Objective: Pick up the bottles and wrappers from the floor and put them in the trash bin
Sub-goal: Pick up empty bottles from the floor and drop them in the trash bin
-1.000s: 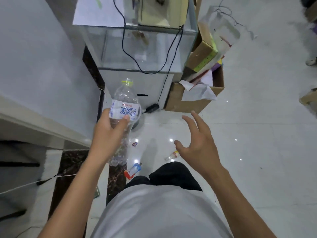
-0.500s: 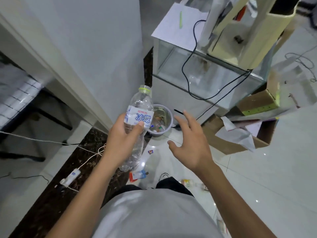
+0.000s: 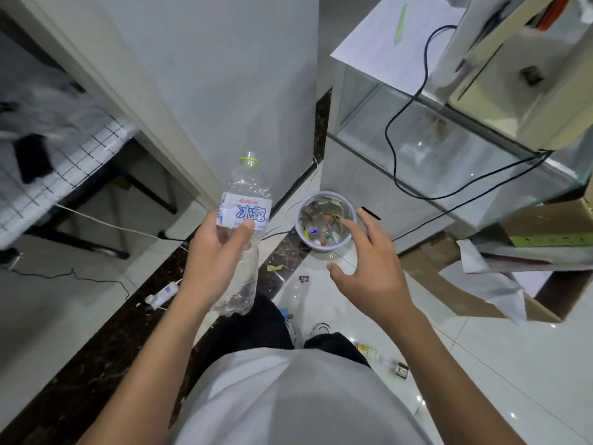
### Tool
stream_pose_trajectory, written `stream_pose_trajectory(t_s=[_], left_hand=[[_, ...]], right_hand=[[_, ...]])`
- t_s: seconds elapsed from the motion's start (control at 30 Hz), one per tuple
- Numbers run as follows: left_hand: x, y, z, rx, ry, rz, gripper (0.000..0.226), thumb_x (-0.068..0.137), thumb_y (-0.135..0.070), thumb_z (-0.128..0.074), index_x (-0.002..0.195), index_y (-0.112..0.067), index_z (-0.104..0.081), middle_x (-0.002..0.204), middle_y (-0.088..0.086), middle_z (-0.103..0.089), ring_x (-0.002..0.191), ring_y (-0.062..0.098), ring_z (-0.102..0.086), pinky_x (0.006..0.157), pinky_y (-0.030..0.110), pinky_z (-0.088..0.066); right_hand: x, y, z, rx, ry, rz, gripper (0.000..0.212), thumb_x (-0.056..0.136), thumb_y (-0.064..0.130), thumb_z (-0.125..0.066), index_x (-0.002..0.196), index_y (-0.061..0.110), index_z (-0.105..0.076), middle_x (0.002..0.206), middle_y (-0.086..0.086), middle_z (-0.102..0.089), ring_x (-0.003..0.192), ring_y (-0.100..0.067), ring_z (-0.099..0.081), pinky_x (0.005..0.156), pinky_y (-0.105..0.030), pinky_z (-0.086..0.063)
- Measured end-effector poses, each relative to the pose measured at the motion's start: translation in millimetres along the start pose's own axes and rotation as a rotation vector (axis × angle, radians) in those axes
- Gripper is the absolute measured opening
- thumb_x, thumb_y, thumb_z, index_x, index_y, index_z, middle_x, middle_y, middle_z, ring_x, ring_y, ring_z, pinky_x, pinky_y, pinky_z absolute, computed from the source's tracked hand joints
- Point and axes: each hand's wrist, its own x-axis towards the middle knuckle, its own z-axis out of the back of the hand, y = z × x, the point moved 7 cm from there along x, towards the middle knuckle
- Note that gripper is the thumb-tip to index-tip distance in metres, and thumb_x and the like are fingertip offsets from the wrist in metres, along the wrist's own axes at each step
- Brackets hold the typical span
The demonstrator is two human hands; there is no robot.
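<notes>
One head-worn wide-angle view — looking steeply down past the person's chest at the floor (image 3: 481,364), both hands close below the lens, trash bin (image 3: 324,248) near centre.

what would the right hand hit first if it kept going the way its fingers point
Probably the trash bin: the right hand is open, fingers aimed at its rim, nothing visibly between. Depth is unclear; the bin sits lower on the floor.

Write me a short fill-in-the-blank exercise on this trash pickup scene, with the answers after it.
1. The left hand holds a clear plastic ____.
2. The right hand is open and holds ____.
3. The round trash bin stands on the ____.
4. The bottle's label has ____ lettering.

Answers: bottle; nothing; floor; blue
</notes>
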Motion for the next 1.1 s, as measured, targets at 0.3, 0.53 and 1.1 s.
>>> stream_pose_trajectory(t_s=[0.3,0.53,1.1], left_hand=[[42.4,5.9,-8.6,0.010,0.112,0.012,0.018,0.096,-0.034,-0.063,0.114,-0.034,-0.062,0.109,-0.007,-0.072,0.093,0.011,-0.071,0.075,0.030,-0.055],[127.9,8.0,-36.3,0.046,0.342,0.050,0.023,0.096,-0.036,-0.063,0.118,-0.027,-0.062,0.106,-0.008,-0.072,0.092,0.007,-0.069,0.077,0.028,-0.052],[320.3,188.1,-175.1,-0.154,0.371,0.294,0.024,0.095,-0.038,-0.061,0.117,-0.028,-0.063,0.103,-0.004,-0.075,0.095,0.016,-0.071,0.081,0.038,-0.053]], right_hand=[[37.4,16.1,-7.1,0.035,-0.127,0.046,0.076,0.075,0.030,-0.081,0.144,0.022,-0.051,0.160,-0.002,-0.034,0.146,-0.024,-0.034,0.115,-0.044,-0.035],[69.8,22.0,-18.5,0.047,-0.192,-0.149,0.074,0.080,0.030,-0.078,0.146,0.030,-0.044,0.163,0.006,-0.025,0.146,-0.015,-0.025,0.112,-0.026,-0.024],[202.5,-102.2,-213.1,0.042,-0.271,-0.238,0.057,0.084,0.054,-0.060,0.134,0.028,-0.062,0.151,0.000,-0.050,0.135,-0.025,-0.050,0.105,-0.043,-0.044]])
